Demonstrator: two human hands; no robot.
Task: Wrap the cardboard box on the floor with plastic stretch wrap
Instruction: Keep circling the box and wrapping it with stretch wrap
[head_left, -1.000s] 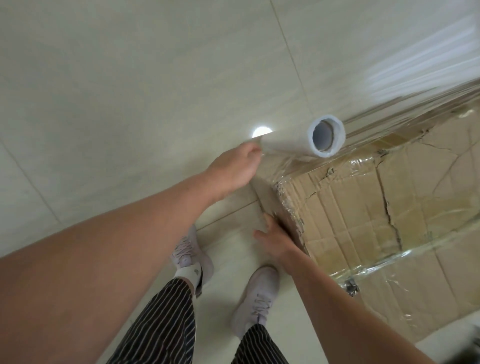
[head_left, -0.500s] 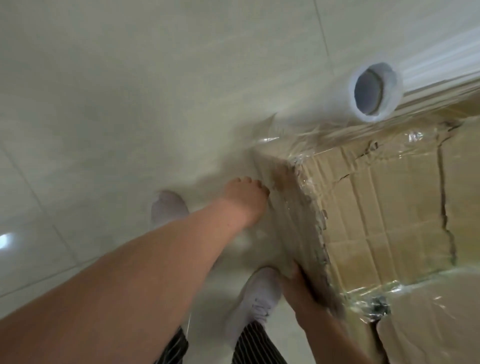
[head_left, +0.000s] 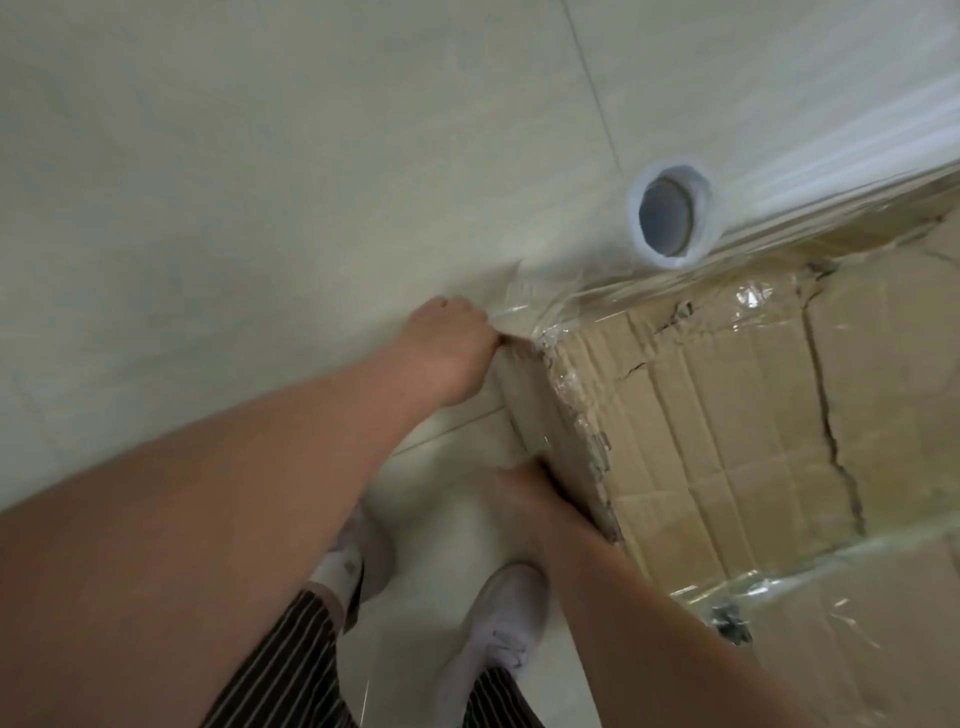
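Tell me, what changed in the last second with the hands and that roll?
The left hand let go of the roll, dropped to the box corner and now pinches the film there. The roll rests unheld at the box's far top edge. The right hand stayed pressed against the box's near side.

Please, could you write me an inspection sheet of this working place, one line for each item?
Surface: pale tiled floor; the box stands on it.
Job's things: cardboard box, creased and torn, partly covered with film; wrap roll at the box's far edge, with film running from it.
Clutter: nothing seen.
Hands: left hand pinches the film at the box corner; right hand rests against the box's near side, its fingers too blurred to judge.
Cables: nothing seen.
Surroundings: the person's white shoes and striped trousers.
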